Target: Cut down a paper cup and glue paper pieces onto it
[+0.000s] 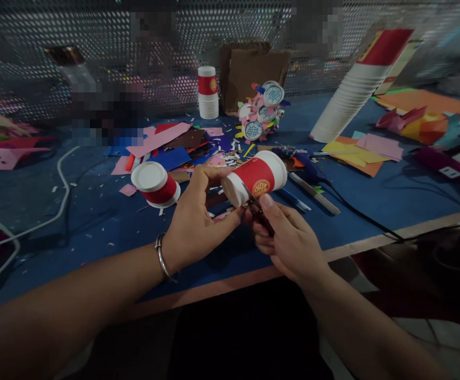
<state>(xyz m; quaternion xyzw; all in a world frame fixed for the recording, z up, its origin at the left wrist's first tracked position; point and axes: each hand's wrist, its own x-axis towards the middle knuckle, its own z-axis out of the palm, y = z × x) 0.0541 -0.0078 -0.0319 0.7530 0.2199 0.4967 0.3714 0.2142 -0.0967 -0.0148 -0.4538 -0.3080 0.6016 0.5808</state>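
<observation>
Tilted on its side above the table, a red and white paper cup [255, 175] is gripped near its base by my left hand [196, 219], thumb below and fingers above. A silver bracelet circles that wrist. My right hand [287, 232] is closed around the dark handles of a pair of scissors [262, 217]. Their thin blade lies against the red band by the round printed logo; whether it has pierced the wall I cannot tell. Left of my hands, a shorter red and white cup piece with a white lid [154, 183] rests on the table.
Paper scraps [174, 145] litter the blue table [95, 221]. Behind stand a small cup stack [208, 92], a decorated paper-disc piece [262, 112], cardboard [255, 71] and a tall leaning cup stack [350, 89]. A dark-corded tool [312, 168] lies right; a white cable [61, 182] crosses left.
</observation>
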